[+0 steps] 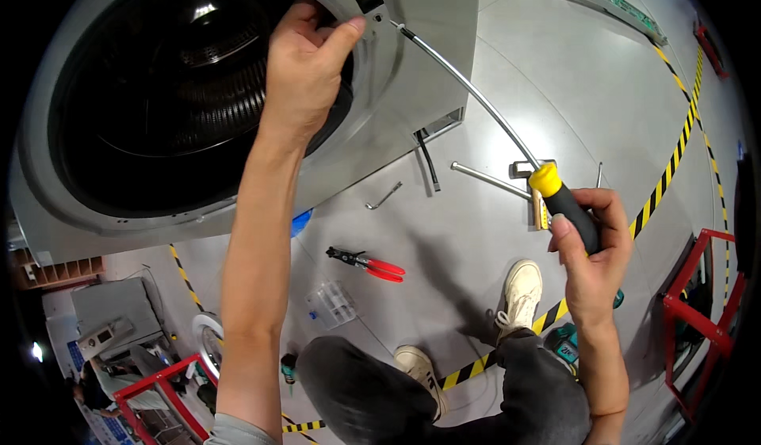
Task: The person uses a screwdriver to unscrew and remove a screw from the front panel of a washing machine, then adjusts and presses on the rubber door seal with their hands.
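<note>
A grey washing machine front surrounds a round dark opening with a drum. My left hand grips the upper right rim of this opening, fingertips partly hidden inside, thumb beside a small hole and a dark rectangular cutout. My right hand holds a long screwdriver by its yellow and black handle, its metal tip at or very near the small hole right of my thumb; contact is unclear.
Red-handled pliers, a clear parts box, a hammer-like tool and metal tools lie on the grey floor. Red frames, hazard tape and power tools surround my legs. A person is at the lower left.
</note>
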The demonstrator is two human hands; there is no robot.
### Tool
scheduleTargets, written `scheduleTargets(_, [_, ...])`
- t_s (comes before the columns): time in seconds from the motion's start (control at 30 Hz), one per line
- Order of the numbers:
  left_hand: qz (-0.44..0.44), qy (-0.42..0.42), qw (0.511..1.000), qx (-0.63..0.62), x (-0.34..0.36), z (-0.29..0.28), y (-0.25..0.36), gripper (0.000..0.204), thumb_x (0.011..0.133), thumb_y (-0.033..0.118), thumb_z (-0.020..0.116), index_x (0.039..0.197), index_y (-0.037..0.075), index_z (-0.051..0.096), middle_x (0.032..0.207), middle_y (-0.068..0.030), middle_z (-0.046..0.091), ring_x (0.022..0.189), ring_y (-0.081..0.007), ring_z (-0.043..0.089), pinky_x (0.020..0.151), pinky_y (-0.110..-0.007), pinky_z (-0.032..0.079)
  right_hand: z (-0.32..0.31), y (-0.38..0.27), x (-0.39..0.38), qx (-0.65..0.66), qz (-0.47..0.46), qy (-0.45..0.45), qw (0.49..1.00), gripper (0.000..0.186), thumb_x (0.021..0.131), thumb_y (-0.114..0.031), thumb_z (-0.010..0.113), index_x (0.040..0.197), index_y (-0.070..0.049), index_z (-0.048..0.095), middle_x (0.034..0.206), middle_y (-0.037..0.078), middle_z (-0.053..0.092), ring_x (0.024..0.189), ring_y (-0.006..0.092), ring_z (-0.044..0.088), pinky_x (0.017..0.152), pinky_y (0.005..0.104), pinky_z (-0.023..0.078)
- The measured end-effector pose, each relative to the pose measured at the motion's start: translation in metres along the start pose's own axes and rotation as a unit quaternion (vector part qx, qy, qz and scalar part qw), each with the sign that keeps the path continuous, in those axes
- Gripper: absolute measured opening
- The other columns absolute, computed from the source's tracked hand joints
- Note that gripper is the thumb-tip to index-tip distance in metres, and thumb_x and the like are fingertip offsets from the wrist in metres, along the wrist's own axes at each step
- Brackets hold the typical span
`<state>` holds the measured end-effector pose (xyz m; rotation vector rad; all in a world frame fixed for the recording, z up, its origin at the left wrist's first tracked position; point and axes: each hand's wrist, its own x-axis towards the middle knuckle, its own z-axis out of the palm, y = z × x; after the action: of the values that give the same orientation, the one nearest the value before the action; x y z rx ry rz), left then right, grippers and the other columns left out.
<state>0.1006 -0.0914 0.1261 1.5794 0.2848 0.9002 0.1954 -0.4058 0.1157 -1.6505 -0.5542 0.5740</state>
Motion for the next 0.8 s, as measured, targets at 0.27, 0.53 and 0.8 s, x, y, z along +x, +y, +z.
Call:
scheduleTargets(0.27, [0.054, -0.026, 0.995, 0.086, 0.004, -0.003, 0.007, 0.032, 0.087, -0.006, 0.057, 0.118, -0.008, 0.05, 0.112, -0.0135, 0.062, 0.098, -0.0146, 0.062, 0.087, -0.026, 0.048, 0.007, 0.011, -0.01, 0.018, -0.023, 0.013, 0.999, 0.027, 0.084, -0.002, 0.07, 0.105, 0.0, 0.054, 0.094, 0.003, 0.056, 0.083, 0.0084, 0.053, 0.076, 0.022, 0.045])
scheduleTargets(0.53, [0.056, -0.02, 0.994, 0.09, 0.004, 0.001, 0.003, 0.034, 0.087, -0.007, 0.058, 0.12, -0.006, 0.05, 0.115, -0.0128, 0.06, 0.097, -0.0138, 0.062, 0.086, -0.025, 0.048, 0.029, 0.044, -0.016, -0.008, -0.083, 0.061, 0.995, 0.03, 0.079, -0.001, 0.071, 0.104, 0.002, 0.055, 0.096, 0.007, 0.055, 0.085, 0.0115, 0.054, 0.079, 0.0237, 0.045])
scheduleTargets(0.8, [0.063, -0.025, 0.99, 0.124, 0.002, 0.0, 0.003, 0.036, 0.087, -0.007, 0.059, 0.121, -0.006, 0.049, 0.116, -0.0133, 0.059, 0.097, -0.0148, 0.062, 0.086, -0.026, 0.048, 0.037, 0.048, -0.005, 0.016, -0.097, 0.058, 0.993, 0.03, 0.078, 0.001, 0.072, 0.103, 0.003, 0.055, 0.095, 0.008, 0.056, 0.084, 0.0129, 0.056, 0.078, 0.0248, 0.046])
